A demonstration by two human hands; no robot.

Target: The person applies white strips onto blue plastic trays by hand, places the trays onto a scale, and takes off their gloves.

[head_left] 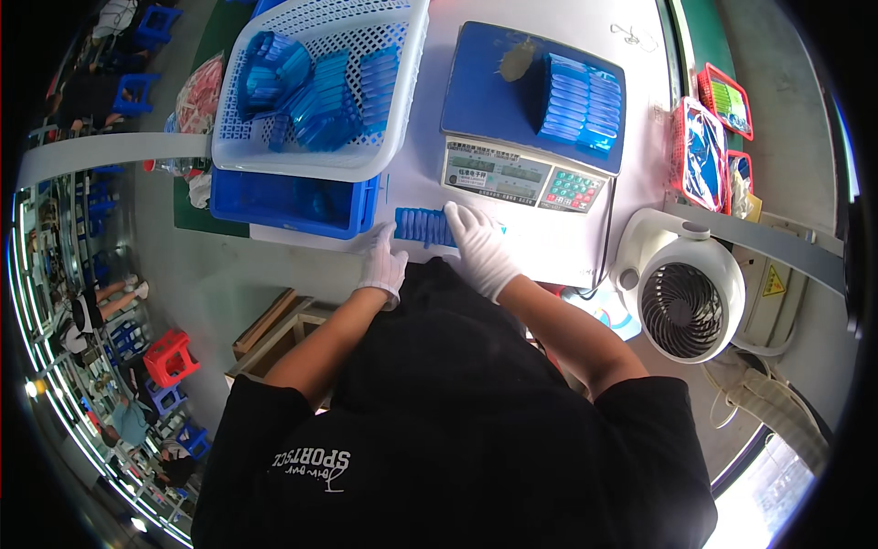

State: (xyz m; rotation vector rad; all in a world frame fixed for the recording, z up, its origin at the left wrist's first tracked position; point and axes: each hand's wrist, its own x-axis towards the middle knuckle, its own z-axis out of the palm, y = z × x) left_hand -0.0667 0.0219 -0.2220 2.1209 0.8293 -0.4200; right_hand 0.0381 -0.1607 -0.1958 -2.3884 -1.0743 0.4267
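A short row of translucent blue plastic pieces (423, 227), packed side by side, lies at the near edge of the white table. My left hand (384, 263), in a white glove, grips its left end with the fingers pointing away from me. At the right end my right hand (479, 247), also gloved, has its fingers over the row; part of the row is hidden beneath it. Beyond my hands stands a digital scale (498, 174) with a blue platform. Two stacked columns of similar blue pieces (582, 102) rest on the platform's right side.
Left of the scale, a white perforated basket (311, 166) holds bundles of blue pieces and sits over a blue bin (279, 206). A white fan (686, 293) stands at the right, near red baskets (678, 151) of packed items. A red stool (171, 358) is on the floor at left.
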